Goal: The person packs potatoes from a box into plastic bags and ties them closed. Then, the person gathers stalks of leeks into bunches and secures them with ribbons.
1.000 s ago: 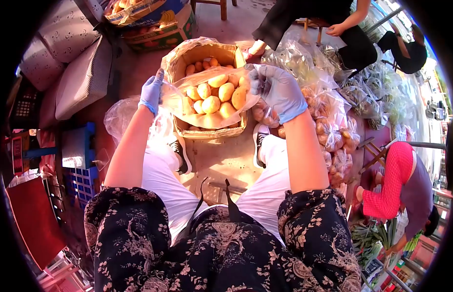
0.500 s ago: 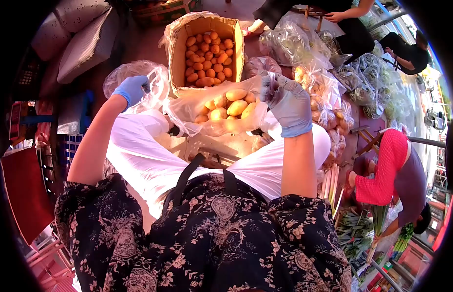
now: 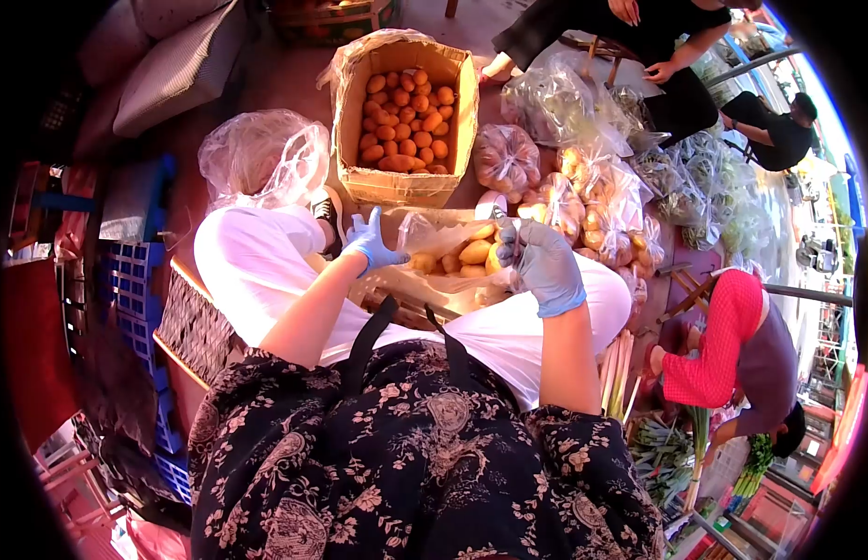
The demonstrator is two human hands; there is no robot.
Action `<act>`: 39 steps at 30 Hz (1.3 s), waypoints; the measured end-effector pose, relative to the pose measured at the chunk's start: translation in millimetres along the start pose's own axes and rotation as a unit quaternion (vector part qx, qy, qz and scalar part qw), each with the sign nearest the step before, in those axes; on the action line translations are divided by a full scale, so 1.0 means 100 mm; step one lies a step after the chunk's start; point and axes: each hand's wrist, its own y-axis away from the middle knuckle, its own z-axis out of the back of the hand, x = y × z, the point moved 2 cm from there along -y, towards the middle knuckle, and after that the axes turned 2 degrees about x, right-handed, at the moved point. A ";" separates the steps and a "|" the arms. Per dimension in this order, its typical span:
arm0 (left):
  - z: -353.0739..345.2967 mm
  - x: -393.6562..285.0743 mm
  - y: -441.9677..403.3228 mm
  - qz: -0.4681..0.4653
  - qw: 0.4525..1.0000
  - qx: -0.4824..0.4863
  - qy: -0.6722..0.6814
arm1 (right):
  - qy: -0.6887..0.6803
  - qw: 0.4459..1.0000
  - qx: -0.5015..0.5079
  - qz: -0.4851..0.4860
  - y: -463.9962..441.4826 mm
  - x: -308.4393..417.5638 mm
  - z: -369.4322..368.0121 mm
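A cardboard box (image 3: 397, 191) held potatoes (image 3: 406, 121). The right hand (image 3: 549, 266)'s grip pinched a plastic bag (image 3: 418, 232), partly hiding its yellow potatoes (image 3: 473, 253). The left hand (image 3: 371, 245)'s grip was spread apart.

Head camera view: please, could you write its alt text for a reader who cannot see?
A blue-gloved right hand grips a clear bag of yellow produce between white-trousered legs, while the gloved left hand is open beside it. Beyond stands a cardboard box of orange produce; to its right lie filled plastic bags.
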 end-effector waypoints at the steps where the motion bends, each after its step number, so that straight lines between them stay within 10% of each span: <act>1: -0.03 -0.05 -0.06 0.019 1.000 -0.006 -0.003 | -0.034 0.999 0.018 -0.006 0.08 0.13 -0.14; 7: 0.23 0.11 -0.39 0.005 0.980 -0.025 0.195 | -0.007 0.993 0.102 0.051 0.41 0.76 -0.61; 10: 0.59 0.09 -0.04 -0.094 0.828 -0.131 0.537 | -0.017 0.991 0.110 0.070 0.41 0.83 -0.66; 13: 0.96 0.01 0.37 -0.072 0.680 -0.026 0.729 | -0.019 0.995 0.071 0.064 0.31 0.71 -0.73; 24: 0.40 -0.50 0.01 -0.099 0.757 0.139 0.631 | -0.184 0.980 -0.039 -0.059 -1.01 -1.06 0.14; 28: -0.07 0.04 -0.60 -0.061 0.628 0.274 0.725 | -0.220 0.966 0.009 -0.134 -1.14 -1.50 0.12; 30: -0.30 0.14 -0.68 -0.001 0.593 0.296 0.749 | -0.111 0.978 0.041 -0.171 -1.15 -1.64 0.15; 31: -0.43 0.04 -0.66 -0.007 0.663 0.297 0.688 | -0.086 0.977 0.052 -0.189 -1.06 -1.63 0.10; 33: -0.65 0.09 -0.63 0.075 0.681 0.326 0.651 | 0.250 0.955 0.161 0.007 -1.32 -2.08 0.44; 35: -0.79 0.18 -0.68 0.120 0.686 0.364 0.618 | 0.052 0.959 0.126 -0.248 -1.28 -2.16 0.46; 39: -0.73 -0.06 -0.66 0.145 0.707 0.428 0.544 | 0.333 0.905 0.134 -0.229 -1.24 -2.00 0.34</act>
